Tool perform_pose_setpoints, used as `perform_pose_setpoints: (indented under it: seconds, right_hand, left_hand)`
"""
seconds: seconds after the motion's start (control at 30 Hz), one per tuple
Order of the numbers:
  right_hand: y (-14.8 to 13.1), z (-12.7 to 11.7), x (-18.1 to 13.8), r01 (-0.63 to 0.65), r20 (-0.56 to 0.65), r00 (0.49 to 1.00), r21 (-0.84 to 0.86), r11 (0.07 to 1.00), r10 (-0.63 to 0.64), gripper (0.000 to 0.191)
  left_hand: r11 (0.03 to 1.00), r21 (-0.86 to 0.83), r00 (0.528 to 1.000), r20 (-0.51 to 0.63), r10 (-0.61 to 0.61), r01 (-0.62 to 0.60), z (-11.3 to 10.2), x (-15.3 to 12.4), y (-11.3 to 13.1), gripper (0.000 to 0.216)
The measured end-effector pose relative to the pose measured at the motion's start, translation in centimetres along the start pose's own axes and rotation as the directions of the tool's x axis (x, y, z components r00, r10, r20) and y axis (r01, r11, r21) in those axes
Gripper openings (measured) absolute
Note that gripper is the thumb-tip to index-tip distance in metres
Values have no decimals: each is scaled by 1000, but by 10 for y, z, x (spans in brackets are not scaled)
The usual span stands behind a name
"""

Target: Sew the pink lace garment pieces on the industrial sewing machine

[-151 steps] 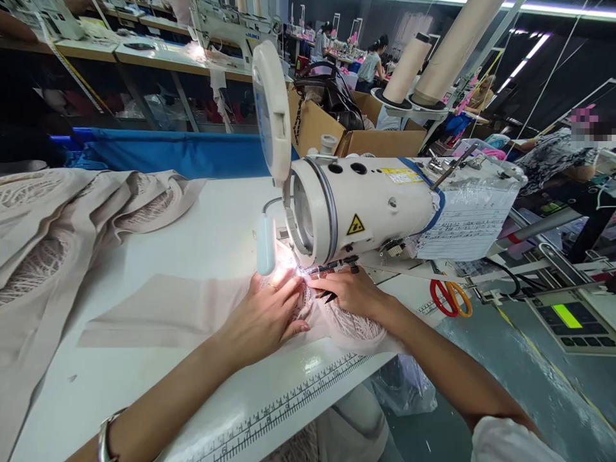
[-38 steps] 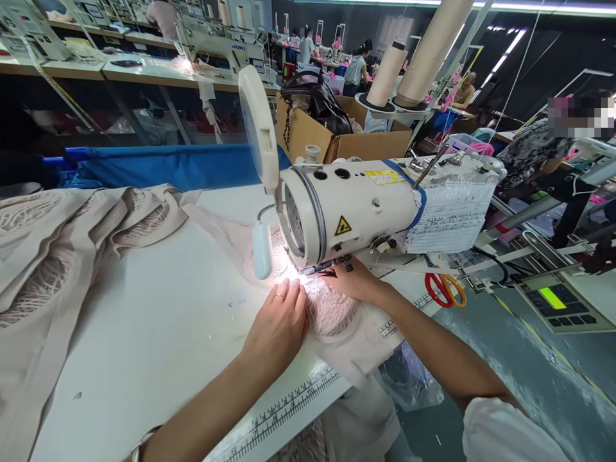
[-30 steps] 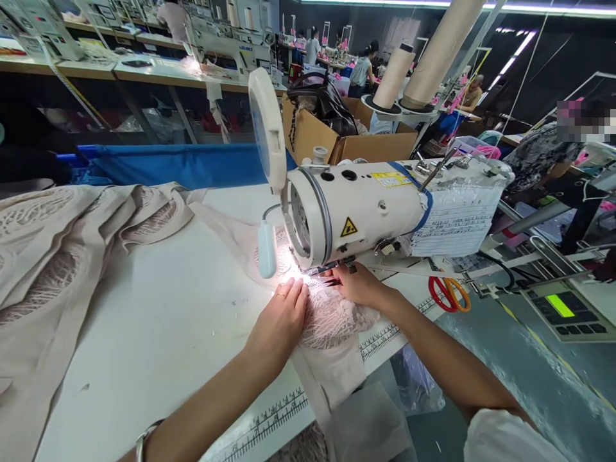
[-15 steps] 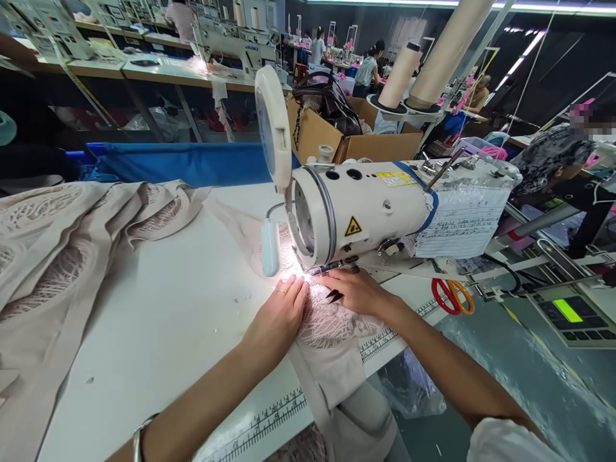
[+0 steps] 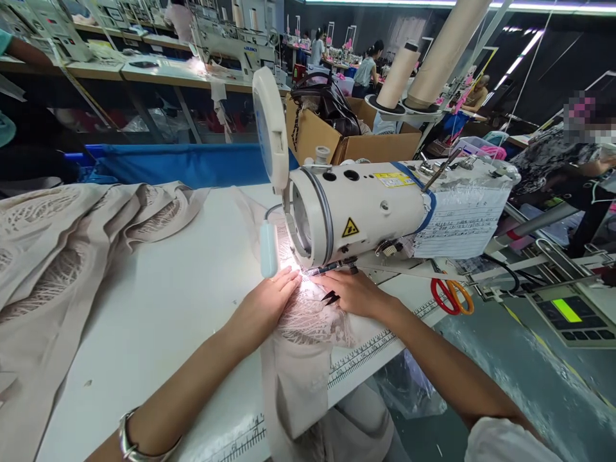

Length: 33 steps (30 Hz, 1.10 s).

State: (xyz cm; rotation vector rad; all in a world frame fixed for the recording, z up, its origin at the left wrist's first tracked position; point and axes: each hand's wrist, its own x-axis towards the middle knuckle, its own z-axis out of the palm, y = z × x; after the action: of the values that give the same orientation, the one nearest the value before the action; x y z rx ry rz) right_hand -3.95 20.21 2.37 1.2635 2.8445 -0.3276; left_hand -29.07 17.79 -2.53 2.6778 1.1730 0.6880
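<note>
Conceivably, the lace garment piece (image 5: 304, 324), spread partly under the sewing machine (image 5: 368, 208), could be snagged by thread snips (image 5: 330, 297) held in the right hand (image 5: 360, 292), fingers partly curled; puckers could be caused by uneven pressure from the left hand (image 5: 264, 307), fingers flattened, nothing gripped.

Rough, openwork lace (image 5: 305, 321) runs into a smooth, matt cloth panel (image 5: 301, 378) on the glossy white worktop (image 5: 168, 301). The sewing machine (image 5: 366, 205) has a smooth, glossy painted casing. At three o'clock hangs a matt paper sheet (image 5: 459, 223); toward four, scissors (image 5: 445, 294) with smooth plastic-looking handles. At eight sits a polished metal bangle (image 5: 129, 443); near ten, softly creased blue cloth (image 5: 183, 163); between one and two, a matt cardboard box (image 5: 380, 147).
</note>
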Motion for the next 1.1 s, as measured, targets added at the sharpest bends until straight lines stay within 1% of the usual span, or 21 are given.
perform_pose_setpoints:
  seconds: [0.13, 0.2, 0.23, 0.3, 0.37, 0.4, 0.43, 0.5, 0.57, 0.63, 0.8, 0.97, 1.1]
  right_hand:
    - [-2, 1, 1, -1, -8, 1000, 52, 999, 2, 56]
    - [-2, 3, 1, -5, -20, 1000, 77, 997, 7, 54]
    - [-2, 4, 1, -10, -29, 1000, 84, 996, 12, 54]
    - [-1, 7, 1, -14, -56, 998, 91, 996, 19, 54]
    - [-1, 9, 1, -6, -84, 996, 95, 995, 14, 55]
    - [0, 10, 1, -4, -92, 996, 93, 996, 13, 56]
    - [0, 11, 1, -7, -96, 995, 87, 996, 15, 57]
    - [1, 13, 1, -18, -99, 995, 78, 997, 25, 58]
    - [2, 15, 0, -17, -113, 993, 84, 996, 27, 56]
    - [3, 17, -1, -3, -137, 990, 104, 995, 17, 54]
    - [3, 21, -2, 9, -157, 988, 108, 994, 9, 54]
    - [2, 22, -1, 21, -152, 988, 84, 996, -8, 60]
    - [1, 22, -1, 16, -143, 990, 84, 996, -4, 66]
  left_hand:
    - [993, -103, 995, 91, -40, 50, -18, 7, -4, 42]
    - [995, -80, 993, 106, -48, 57, -25, 12, 2, 39]
    - [997, -51, 995, 88, -54, 59, -26, 13, 8, 39]
    - [998, -16, 998, 1, -68, 68, -21, 14, 23, 38]
    - [995, -33, 990, -107, -93, 90, -11, 14, 39, 37]
    - [995, -37, 985, -141, -100, 96, -5, 13, 45, 36]
    - [995, -20, 983, -155, -99, 97, 0, 12, 50, 34]
    - [994, 69, 991, -109, -77, 85, 6, 10, 55, 30]
    - [987, 149, 998, -24, -55, 58, 6, 9, 55, 25]
    - [987, 153, 998, 15, -53, 50, 3, 8, 52, 24]
    - [994, 107, 999, -47, -2, 7, 0, 6, 47, 29]
    - [993, 119, 1000, -5, -22, 22, 1, 7, 48, 28]
    - [993, 122, 1000, -15, -8, 10, -1, 8, 50, 28]
